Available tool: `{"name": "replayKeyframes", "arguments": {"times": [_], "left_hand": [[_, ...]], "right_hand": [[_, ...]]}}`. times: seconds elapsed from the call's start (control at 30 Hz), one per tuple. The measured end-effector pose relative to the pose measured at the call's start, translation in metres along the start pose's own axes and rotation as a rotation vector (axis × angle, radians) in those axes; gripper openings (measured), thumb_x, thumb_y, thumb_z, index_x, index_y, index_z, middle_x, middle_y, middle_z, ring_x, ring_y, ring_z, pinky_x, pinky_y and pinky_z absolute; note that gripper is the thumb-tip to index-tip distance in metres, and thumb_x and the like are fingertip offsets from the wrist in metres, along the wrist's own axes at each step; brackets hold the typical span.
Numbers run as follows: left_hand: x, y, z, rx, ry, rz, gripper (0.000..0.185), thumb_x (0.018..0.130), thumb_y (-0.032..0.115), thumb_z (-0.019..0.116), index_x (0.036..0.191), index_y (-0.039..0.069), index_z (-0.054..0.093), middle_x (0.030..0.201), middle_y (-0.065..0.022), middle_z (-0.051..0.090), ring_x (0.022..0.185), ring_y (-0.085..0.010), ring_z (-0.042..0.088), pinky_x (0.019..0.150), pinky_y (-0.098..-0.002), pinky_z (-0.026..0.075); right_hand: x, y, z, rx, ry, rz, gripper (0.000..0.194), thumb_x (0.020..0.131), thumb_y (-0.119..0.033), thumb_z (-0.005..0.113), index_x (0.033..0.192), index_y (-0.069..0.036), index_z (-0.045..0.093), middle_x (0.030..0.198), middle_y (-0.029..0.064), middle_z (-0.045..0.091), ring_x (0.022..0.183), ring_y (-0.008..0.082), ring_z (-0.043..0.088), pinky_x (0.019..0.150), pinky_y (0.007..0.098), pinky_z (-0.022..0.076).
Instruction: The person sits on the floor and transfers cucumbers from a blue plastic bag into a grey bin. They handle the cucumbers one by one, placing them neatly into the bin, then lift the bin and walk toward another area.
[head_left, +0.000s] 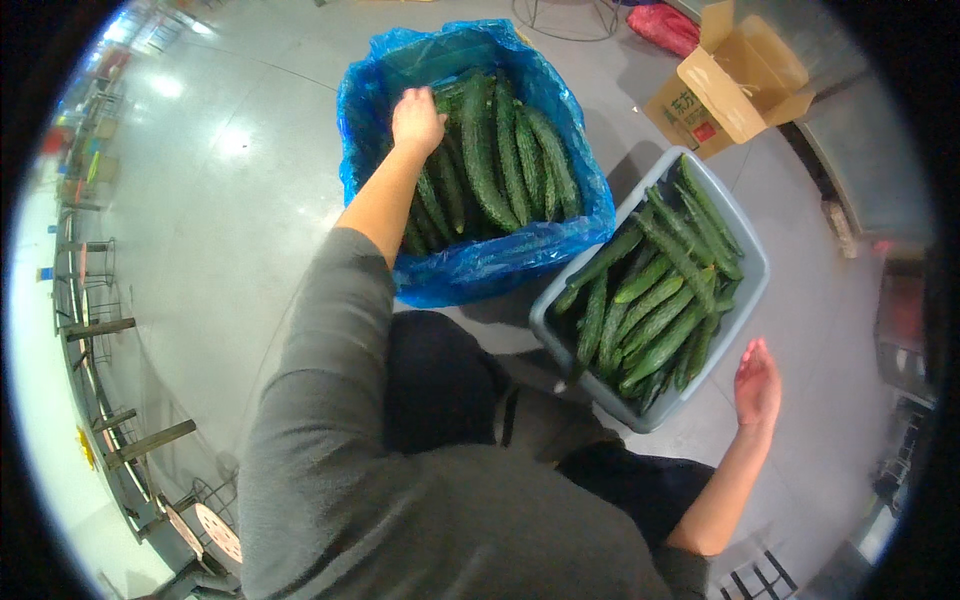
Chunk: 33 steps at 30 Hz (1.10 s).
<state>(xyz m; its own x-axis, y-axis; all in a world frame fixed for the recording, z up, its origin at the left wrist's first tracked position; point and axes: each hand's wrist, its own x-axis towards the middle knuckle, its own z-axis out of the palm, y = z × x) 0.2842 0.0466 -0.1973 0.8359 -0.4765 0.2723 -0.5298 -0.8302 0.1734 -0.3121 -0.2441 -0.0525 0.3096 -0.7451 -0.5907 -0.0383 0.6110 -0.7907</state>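
My left hand (418, 121) reaches into a container lined with a blue plastic bag (495, 259), over its left part. Its fingers are bent down beside the cucumbers, and the fingertips are hidden, so a grip on one cannot be made out. Long dark green cucumbers (484, 154) lie side by side in there, mostly lengthwise. To the right stands a grey plastic tub (752, 247) with a heap of more cucumbers (660, 315), lying at various angles. Just outside the tub's near right side, my right hand (757, 384) is empty, its palm turned towards the tub.
An opened cardboard box (686, 120) bearing printing stands beyond the tub, with a red bag (664, 30) behind it. A wire stand (566, 19) is at the top. Stools (217, 531) and wooden bars (150, 444) line the left side of the grey floor (217, 225).
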Motion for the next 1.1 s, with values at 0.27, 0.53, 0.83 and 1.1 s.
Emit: {"name": "replayKeyframes", "arguments": {"times": [0.27, 0.53, 0.83, 1.1], "left_hand": [[0.036, 0.028, 0.017, 0.012, -0.594, -0.151, 0.046, 0.1, 0.043, 0.04, 0.133, 0.012, 0.05, 0.137, -0.0237, 0.044, 0.122, -0.0404, 0.051, 0.102, -0.0503, 0.037], [0.028, 0.027, 0.028, 0.098, -0.596, -0.099, 0.05, 0.1, 0.051, 0.039, 0.124, 0.012, 0.061, 0.127, -0.0139, 0.061, 0.124, -0.0345, 0.049, 0.104, -0.0522, 0.035], [0.006, 0.009, -0.051, -0.36, -0.292, 0.077, 0.048, 0.094, 0.051, 0.056, 0.102, 0.004, 0.064, 0.112, -0.0248, 0.06, 0.108, -0.0426, 0.054, 0.092, -0.0462, 0.046], [-0.067, 0.016, -0.16, -0.569, 0.109, 0.213, 0.018, 0.086, 0.013, 0.071, 0.1, 0.007, 0.061, 0.128, -0.0206, 0.048, 0.113, -0.0377, 0.055, 0.091, -0.0404, 0.049]], "right_hand": [[-0.023, -0.004, -0.001, 0.008, 0.072, -0.011, 0.025, 0.096, -0.017, 0.057, 0.118, -0.007, 0.059, 0.102, 0.0, 0.064, 0.085, 0.0092, 0.059, 0.074, 0.0194, 0.047], [-0.04, -0.008, 0.007, 0.002, 0.059, -0.043, 0.026, 0.095, -0.015, 0.058, 0.119, -0.005, 0.057, 0.104, 0.0019, 0.064, 0.088, 0.0095, 0.059, 0.077, 0.0196, 0.0472], [-0.033, -0.007, 0.006, 0.026, 0.043, -0.021, 0.026, 0.095, -0.015, 0.059, 0.12, -0.006, 0.057, 0.105, 0.0014, 0.064, 0.088, 0.0091, 0.059, 0.078, 0.0189, 0.0483], [-0.02, -0.004, 0.003, -0.024, 0.099, -0.017, 0.027, 0.094, -0.019, 0.061, 0.119, -0.008, 0.058, 0.103, -0.0024, 0.064, 0.088, 0.0072, 0.058, 0.076, 0.0184, 0.0455]]}}
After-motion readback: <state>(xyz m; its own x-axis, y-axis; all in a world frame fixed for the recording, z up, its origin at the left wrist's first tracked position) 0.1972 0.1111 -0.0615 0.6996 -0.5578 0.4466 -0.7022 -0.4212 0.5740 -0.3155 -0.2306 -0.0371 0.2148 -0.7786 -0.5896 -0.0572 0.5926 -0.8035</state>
